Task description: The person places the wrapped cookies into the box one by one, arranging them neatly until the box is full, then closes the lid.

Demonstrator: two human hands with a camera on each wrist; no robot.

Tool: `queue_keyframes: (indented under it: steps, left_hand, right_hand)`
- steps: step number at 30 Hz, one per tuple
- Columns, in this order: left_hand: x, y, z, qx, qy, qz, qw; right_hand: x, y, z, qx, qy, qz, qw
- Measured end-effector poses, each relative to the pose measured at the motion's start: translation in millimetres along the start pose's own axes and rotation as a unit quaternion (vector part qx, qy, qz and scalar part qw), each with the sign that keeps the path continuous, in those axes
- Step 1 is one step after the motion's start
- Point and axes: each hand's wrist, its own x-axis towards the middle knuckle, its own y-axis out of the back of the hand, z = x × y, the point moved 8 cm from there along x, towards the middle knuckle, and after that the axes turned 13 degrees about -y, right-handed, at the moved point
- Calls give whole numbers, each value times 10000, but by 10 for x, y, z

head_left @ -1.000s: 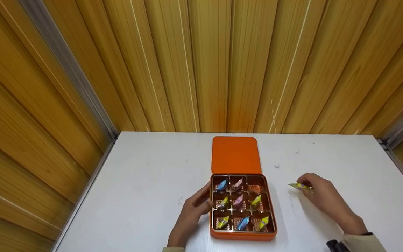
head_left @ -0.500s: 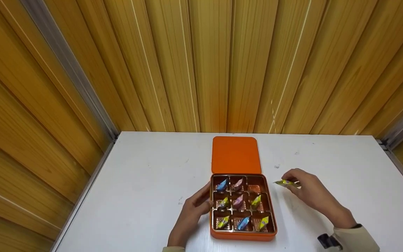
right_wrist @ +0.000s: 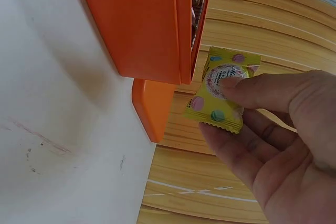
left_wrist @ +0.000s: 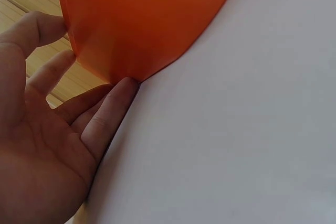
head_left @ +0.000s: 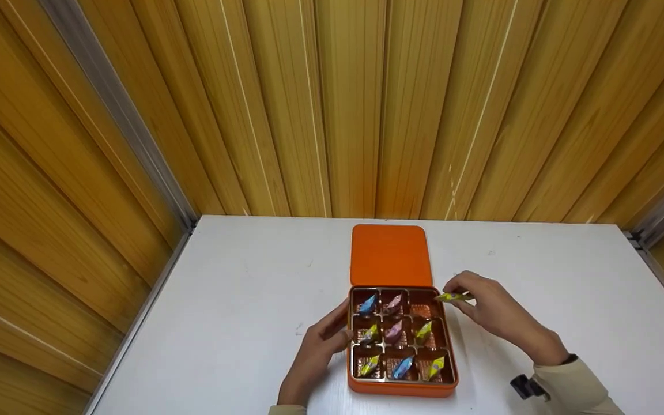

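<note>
An orange tin (head_left: 402,388) stands on the white table, its inner tray split into several compartments. Wrapped candies in blue, pink and yellow lie in most of them; the far-right compartment (head_left: 422,306) has none. My left hand (head_left: 321,349) rests against the tin's left side, thumb at the rim. In the left wrist view its fingertips (left_wrist: 123,85) touch the orange wall. My right hand (head_left: 496,308) pinches a yellow wrapped candy (right_wrist: 223,88) between thumb and fingers. In the head view one end of this candy overlaps the tin's far-right rim.
The tin's orange lid (head_left: 391,255) lies flat behind it, along its back edge. Wood-patterned panels (head_left: 349,115) rise behind the table (head_left: 240,323) and at both sides. A small black device (head_left: 527,386) sits by the right sleeve.
My right hand has moved left with the yellow candy, from the table on the right to the tin's far-right corner. My left hand stays against the tin.
</note>
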Motion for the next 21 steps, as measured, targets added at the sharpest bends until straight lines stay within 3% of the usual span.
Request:
queue_keyframes:
  steps: [21]
  left_hand:
    - [-2, -13, 25, -91, -80, -5, 9999]
  right_hand:
    - [205, -200, -273, -414, 647, -917, 9928]
